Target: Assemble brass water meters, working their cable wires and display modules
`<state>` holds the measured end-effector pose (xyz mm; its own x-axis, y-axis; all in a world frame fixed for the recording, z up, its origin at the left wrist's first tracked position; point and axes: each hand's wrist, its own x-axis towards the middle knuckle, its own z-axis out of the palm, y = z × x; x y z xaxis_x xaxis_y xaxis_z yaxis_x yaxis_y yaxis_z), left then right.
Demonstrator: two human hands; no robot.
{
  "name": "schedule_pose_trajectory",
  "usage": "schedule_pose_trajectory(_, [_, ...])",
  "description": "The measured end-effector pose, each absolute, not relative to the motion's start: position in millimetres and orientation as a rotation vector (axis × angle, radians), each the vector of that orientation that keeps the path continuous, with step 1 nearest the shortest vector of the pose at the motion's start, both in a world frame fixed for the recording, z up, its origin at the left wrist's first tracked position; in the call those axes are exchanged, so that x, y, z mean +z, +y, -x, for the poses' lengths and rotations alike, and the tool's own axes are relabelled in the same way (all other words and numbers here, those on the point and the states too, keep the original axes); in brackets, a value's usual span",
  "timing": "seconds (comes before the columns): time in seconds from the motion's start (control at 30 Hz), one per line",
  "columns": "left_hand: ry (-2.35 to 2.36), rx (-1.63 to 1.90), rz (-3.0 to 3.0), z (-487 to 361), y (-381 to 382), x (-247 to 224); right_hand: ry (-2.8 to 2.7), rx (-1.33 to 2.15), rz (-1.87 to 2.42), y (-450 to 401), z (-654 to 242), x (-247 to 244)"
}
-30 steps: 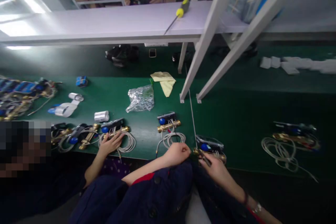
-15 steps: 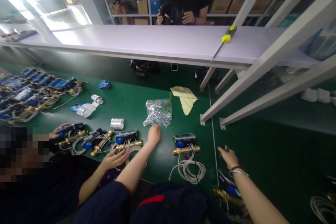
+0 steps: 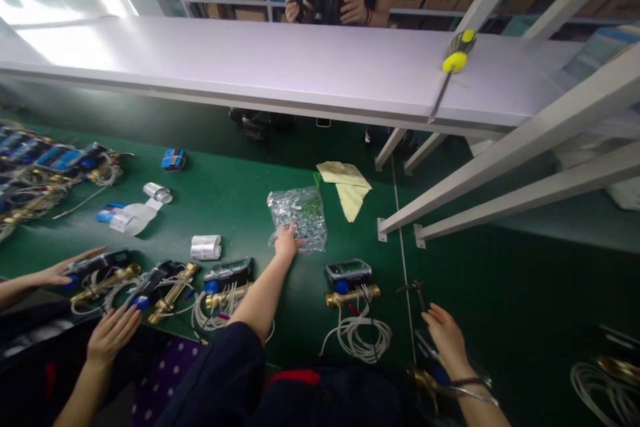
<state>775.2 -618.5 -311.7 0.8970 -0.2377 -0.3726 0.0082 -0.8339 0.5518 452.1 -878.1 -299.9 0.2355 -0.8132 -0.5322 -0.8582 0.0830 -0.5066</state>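
Observation:
My left hand (image 3: 287,242) reaches onto a clear plastic bag (image 3: 305,213) of small parts, its fingers apart on the near edge. To the right, my right hand (image 3: 443,325) is closed on a small dark tool (image 3: 419,295) held over the green table. Between my hands lies a meter (image 3: 349,273) with a blue knob, a brass pipe (image 3: 353,296) and a coiled white cable (image 3: 363,339). Another meter with a brass fitting (image 3: 424,380) is partly hidden under my right wrist.
A yellow cloth (image 3: 350,190) lies behind the bag. Slanted metal posts (image 3: 480,153) stand at the right; a white shelf (image 3: 250,60) with a screwdriver (image 3: 457,53) crosses ahead. A co-worker's hands (image 3: 113,333) are among meters at the left. Another person stands behind the shelf.
My left hand has moved forward onto the bag and its fingers have spread. The tool in my right hand now shows clearly. The co-worker's near hand has shifted left, and the view has tilted down.

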Motion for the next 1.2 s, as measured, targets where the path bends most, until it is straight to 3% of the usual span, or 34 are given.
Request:
schedule_pose_trajectory(0.17, [-0.016, -0.56, -2.419, -765, -625, -318, 1.516, -0.011, 1.66, -870, -446, -303])
schedule_pose_trajectory(0.4, [0.225, -0.414, -2.149, -722, -608, -285, 1.336, -0.153, 1.568, -860, -463, -285])
schedule_pose_trajectory(0.6, [-0.129, -0.788, -1.804, -615, -625, -244, 0.902, -0.068, 1.43, -794, -495, -255])
schedule_pose_trajectory(0.77, [-0.563, -1.233, -1.651, -535, -648, -239, 0.742, -0.115, 1.397, -774, -507, -231])
schedule_pose_trajectory(0.97, [-0.774, -0.476, -2.394, -589, -666, -259, 0.896, -0.18, 1.715, -815, -479, -228])
schedule_pose_trajectory(1.2, [-0.91, -0.569, -2.539, -641, -666, -287, 0.74, -0.232, 2.041, -815, -463, -228])
